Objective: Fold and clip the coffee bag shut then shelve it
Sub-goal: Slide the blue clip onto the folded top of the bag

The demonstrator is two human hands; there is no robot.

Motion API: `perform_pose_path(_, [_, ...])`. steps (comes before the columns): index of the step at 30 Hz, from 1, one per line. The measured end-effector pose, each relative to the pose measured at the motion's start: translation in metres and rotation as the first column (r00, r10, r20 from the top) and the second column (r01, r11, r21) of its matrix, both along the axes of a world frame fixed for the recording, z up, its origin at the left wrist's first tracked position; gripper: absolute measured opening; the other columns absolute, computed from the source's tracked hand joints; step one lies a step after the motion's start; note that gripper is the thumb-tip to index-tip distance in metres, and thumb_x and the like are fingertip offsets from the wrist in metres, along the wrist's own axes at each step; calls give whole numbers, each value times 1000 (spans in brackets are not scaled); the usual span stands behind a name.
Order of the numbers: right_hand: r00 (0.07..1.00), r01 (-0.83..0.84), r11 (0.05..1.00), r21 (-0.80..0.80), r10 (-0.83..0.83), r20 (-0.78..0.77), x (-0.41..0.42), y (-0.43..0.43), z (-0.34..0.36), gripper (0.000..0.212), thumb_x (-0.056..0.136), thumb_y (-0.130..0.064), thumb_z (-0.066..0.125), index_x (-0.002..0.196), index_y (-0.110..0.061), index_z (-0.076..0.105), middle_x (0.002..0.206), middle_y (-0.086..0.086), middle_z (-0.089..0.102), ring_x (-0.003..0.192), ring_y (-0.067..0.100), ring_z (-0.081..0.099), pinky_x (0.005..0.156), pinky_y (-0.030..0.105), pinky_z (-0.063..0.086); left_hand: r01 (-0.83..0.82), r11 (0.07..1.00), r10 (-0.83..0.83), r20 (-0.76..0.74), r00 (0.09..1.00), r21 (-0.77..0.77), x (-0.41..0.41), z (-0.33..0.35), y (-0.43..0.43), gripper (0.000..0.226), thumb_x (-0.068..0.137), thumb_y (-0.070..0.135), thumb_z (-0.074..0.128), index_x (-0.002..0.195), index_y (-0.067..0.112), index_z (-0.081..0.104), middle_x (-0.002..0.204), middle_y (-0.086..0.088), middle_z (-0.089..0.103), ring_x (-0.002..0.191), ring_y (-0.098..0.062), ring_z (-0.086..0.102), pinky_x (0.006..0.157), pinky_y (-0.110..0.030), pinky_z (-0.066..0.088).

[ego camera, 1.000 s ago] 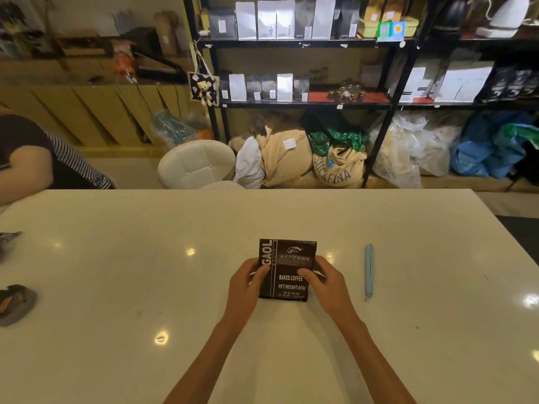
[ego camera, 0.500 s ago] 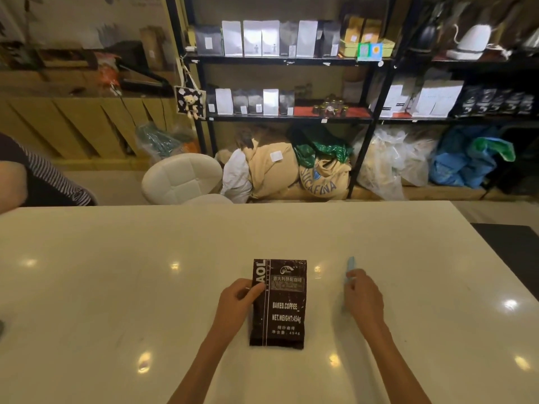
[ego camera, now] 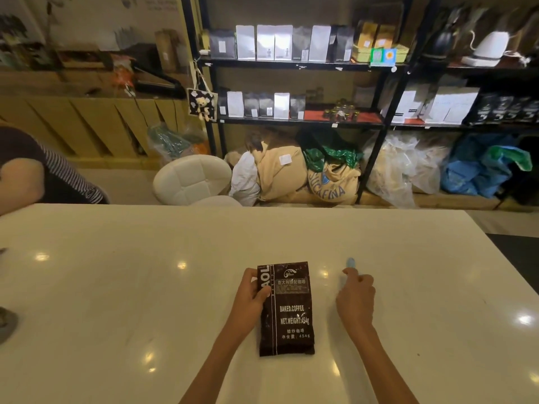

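A dark brown coffee bag [ego camera: 291, 313] with white print lies flat on the white table [ego camera: 145, 287], its top end pointing away from me. My left hand [ego camera: 252, 295] grips the bag's upper left edge, thumb on top. A slim light-blue clip [ego camera: 350, 261] lies to the right of the bag. My right hand [ego camera: 355, 298] covers most of it with fingers curled around it, and only its far tip shows. Black shelves [ego camera: 291, 64] holding several coffee bags stand beyond the table.
Another person's arm and striped sleeve [ego camera: 35, 173] rest at the table's far left. A white padded chair [ego camera: 192, 179] and several sacks [ego camera: 280, 173] sit between table and shelves. A dark object [ego camera: 5, 325] lies at the left table edge.
The bag, held up by both hands a second ago, now lies flat. My right hand left it and moved right onto the blue clip. My left hand stays on the bag.
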State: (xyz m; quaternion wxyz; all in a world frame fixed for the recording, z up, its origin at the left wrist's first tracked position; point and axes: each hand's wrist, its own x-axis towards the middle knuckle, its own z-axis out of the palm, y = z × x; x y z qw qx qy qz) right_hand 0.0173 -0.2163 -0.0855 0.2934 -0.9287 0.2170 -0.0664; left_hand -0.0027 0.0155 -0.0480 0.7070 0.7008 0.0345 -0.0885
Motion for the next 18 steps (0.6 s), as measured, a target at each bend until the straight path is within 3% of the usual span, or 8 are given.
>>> perform_pose_path(4, [991,-34,969,246,1,133,-12,-24,11,41,90,-4,56,130,-13,53,118,13,54,88,22,57,72,29,48,-92,996,92,5,996,-14,-1,-2,-10,32,98,-1,45,117,25,43,112,-19,68,95,-26,72,76,-37,61])
perform_pose_path(6, [985,-46,904,426,-30,171,-16,-34,26,32,94,-9,55,124,-17,58,114,8,62,88,21,60,66,25,48,-85,996,85,16,996,-28,-1,-1,-11,50,98,-2,44,131,36,39,112,-15,69,98,-28,71,78,-42,61])
perform_pose_path(8, [976,-132,843,521,19,216,-20,-35,48,24,96,-14,56,116,-23,64,101,3,68,81,19,64,64,27,50,-57,997,52,82,995,57,1,1,-10,54,99,-4,41,133,37,41,117,-8,65,103,-22,69,82,-43,60])
perform_pose_path(10, [952,-276,782,559,142,271,-28,-23,69,22,93,-11,61,108,-26,69,92,-1,71,75,11,65,63,27,52,-33,981,1,162,987,192,2,2,-11,47,97,-8,39,112,32,59,114,-4,63,103,-17,66,84,-40,58])
perform_pose_path(12, [913,-399,742,539,271,303,-37,-6,83,22,89,-10,67,104,-25,72,94,-11,74,81,2,67,69,20,53,-10,969,-31,161,986,247,5,4,-12,41,96,-8,40,94,23,66,105,-6,65,99,-21,64,84,-39,57])
perform_pose_path(14, [887,-460,739,493,351,301,-43,9,86,19,88,-13,69,102,-25,74,96,-21,73,89,-3,67,75,12,51,15,974,-45,129,991,228,3,10,-13,29,99,-2,40,100,11,66,103,-9,65,96,-22,65,77,-24,57])
perform_pose_path(18, [873,-486,756,437,410,262,-44,24,81,21,98,-16,54,101,-26,72,80,-15,73,68,-2,64,60,12,48,83,973,-118,156,981,214,-4,19,-12,28,103,14,38,115,-3,57,98,-6,67,84,-3,70,69,-14,54])
